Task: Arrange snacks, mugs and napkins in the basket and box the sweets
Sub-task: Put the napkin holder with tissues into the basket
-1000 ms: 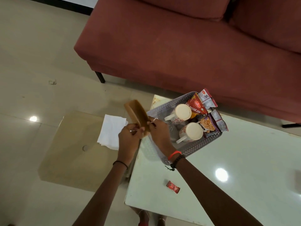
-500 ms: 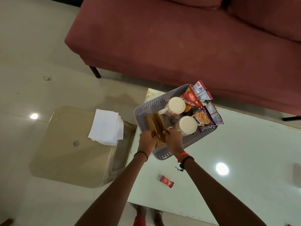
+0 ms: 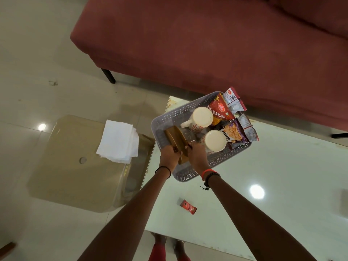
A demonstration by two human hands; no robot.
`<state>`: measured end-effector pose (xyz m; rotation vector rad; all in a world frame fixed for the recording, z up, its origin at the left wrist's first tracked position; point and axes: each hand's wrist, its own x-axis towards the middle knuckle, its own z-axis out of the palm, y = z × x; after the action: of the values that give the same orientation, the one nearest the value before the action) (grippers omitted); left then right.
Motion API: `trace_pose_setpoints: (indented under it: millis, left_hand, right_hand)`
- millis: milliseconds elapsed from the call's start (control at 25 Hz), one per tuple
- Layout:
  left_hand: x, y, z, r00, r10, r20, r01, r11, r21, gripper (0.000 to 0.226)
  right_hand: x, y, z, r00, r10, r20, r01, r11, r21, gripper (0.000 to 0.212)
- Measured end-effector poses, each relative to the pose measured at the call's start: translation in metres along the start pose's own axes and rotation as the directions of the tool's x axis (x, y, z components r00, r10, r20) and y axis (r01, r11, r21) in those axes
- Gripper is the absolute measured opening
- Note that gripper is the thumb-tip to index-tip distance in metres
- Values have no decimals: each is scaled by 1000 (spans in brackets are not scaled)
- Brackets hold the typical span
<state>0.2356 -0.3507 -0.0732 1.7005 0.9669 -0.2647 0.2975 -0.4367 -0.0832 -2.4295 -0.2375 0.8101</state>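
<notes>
I gripped the brown holder [image 3: 175,140] with my left hand [image 3: 169,155] and right hand [image 3: 197,157] closed on its near end, lowering it on edge into the free corner of the basket [image 3: 169,117], since two mugs [image 3: 202,117] and the snack packets [image 3: 233,132] occupied the far side. Napkins [image 3: 117,141] lay left of the basket; one sweet [image 3: 188,204] lay on the tabletop [image 3: 282,176] nearer me, unboxed.

Red sofa [image 3: 226,46] behind my white table [image 3: 273,176]; low glass side table [image 3: 71,176] left, on tiled floor [image 3: 37,53].
</notes>
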Motion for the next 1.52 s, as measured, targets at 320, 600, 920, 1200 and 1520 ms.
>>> trace_pose_setpoints:
  millis: [320, 600, 920, 1200, 1520]
  left_hand:
    - [-19, 8, -29, 978, 76, -195, -114, 975, -190, 28]
    - [-2, -50, -122, 795, 60, -604, -84, 996, -10, 31]
    - [30, -108, -181, 887, -71, -456, 194, 954, 227, 50]
    - [39, -111, -191, 910, -52, -411, 114, 985, 128, 50]
    - [32, -103, -200, 961, -254, -108, 232, 955, -187, 46]
  right_hand:
    - [-28, -30, -8, 985, -101, -140, 113, 990, 87, 30]
    - [-46, -100, 39, 955, -287, -73, 296, 934, 201, 24]
    - [-1, -135, 112, 987, 73, 141, -103, 970, 219, 54]
    - [17, -136, 130, 861, 292, 417, -460, 795, 395, 71]
    - [14, -129, 119, 868, 168, 468, -410, 773, 483, 49]
